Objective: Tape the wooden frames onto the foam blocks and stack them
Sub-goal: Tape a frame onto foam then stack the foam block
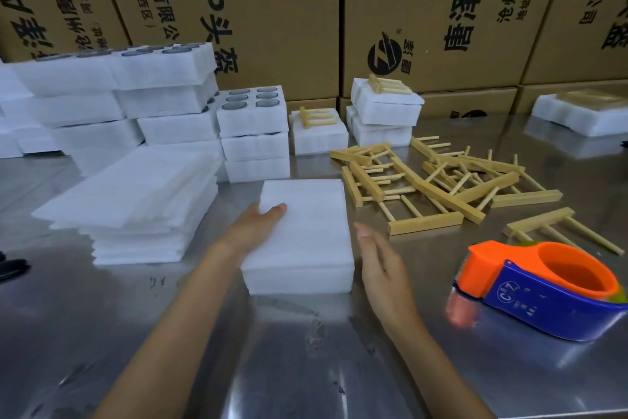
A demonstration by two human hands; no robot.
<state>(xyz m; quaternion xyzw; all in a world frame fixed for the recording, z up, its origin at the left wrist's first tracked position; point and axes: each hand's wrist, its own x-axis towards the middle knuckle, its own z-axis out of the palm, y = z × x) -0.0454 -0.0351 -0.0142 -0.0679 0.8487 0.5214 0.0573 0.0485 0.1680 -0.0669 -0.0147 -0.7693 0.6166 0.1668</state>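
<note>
left hand lies flat on the near-left part of a white foam block, fingers straight and resting on its top face. right hand is beside the block's right edge, fingers straight and loose, holding nothing; whether it touches the foam is unclear. the block sits flat on the shiny metal tabletop, about in the middle of the view.

beyond and to the right of the block, a loose heap of wooden frames lies on the tabletop, with one more wooden frame apart at the right. near the right hand, an orange and blue tape dispenser rests on the tabletop.

to the left, a pile of thin foam sheets is stacked, and behind it stand stacks of thicker foam blocks, some with round holes on top. behind the frames, two short stacks of foam blocks carry a wooden frame on top. cardboard boxes with printed characters line the back.
</note>
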